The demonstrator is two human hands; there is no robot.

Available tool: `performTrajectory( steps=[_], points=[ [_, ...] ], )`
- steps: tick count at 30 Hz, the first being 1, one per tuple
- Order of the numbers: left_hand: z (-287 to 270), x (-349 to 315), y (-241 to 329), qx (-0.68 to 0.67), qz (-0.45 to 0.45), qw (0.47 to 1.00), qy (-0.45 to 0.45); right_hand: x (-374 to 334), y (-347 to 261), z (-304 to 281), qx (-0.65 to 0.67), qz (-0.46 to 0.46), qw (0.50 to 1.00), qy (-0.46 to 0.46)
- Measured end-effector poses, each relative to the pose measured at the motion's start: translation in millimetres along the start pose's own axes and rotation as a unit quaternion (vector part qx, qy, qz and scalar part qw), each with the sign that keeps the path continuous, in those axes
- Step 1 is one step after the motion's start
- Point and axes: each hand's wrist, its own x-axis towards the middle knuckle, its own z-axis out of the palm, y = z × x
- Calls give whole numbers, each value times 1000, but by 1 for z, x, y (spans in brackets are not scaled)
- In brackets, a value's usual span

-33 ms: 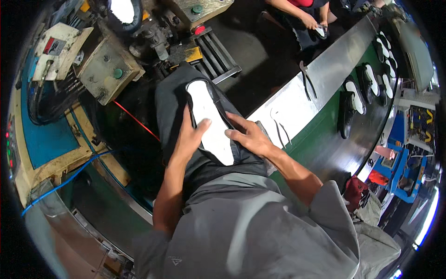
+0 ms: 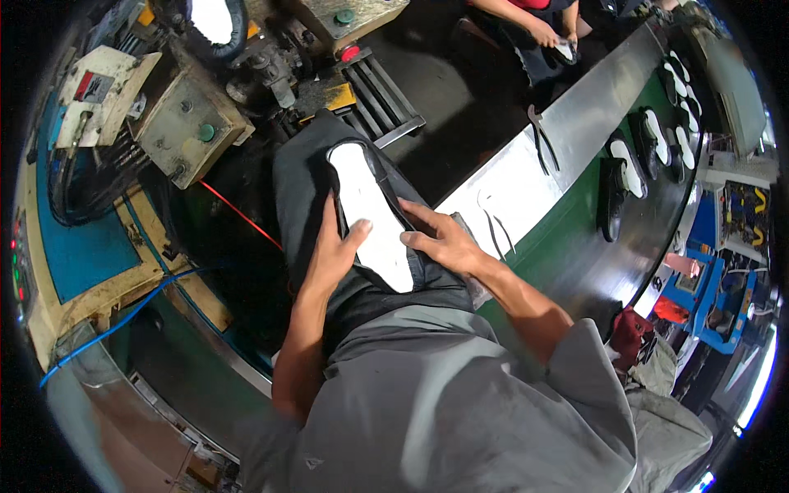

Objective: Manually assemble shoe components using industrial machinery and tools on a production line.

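A black shoe upper (image 2: 380, 168) with a white insole board (image 2: 370, 218) facing up lies lengthwise across my lap. My left hand (image 2: 331, 253) grips its left side, thumb resting on the white board and fingers hidden along the dark edge. On the opposite side my right hand (image 2: 445, 241) is closed round the edge, its thumb by the board's rim. To the right, dark-handled pincers (image 2: 541, 141) lie on a shiny metal ledge (image 2: 592, 90). A second slim hand tool (image 2: 497, 230) lies nearer me on that ledge, washed out by glare.
Several black shoes with white bottoms (image 2: 629, 168) stand along the green conveyor belt (image 2: 546, 238) at right. Another person's hands (image 2: 549, 34) hold a shoe at the far side. Machinery with a control box (image 2: 189, 127) and a shoe (image 2: 218, 29) stands at left, near a blue hose (image 2: 123, 316).
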Motion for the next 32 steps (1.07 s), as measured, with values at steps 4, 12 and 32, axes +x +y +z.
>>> performTrajectory(
  steps=[4,12,32],
  points=[
    [-4,-32,-12,-76,-40,994,-71,-7,-7,-5,-34,-10,998,-55],
    [-1,-21,19,-368,-114,913,-137,-22,-67,22,-485,-169,857,-32],
    [-237,240,225,-320,235,916,57,107,-247,-6,-435,-403,795,127]
  ],
)
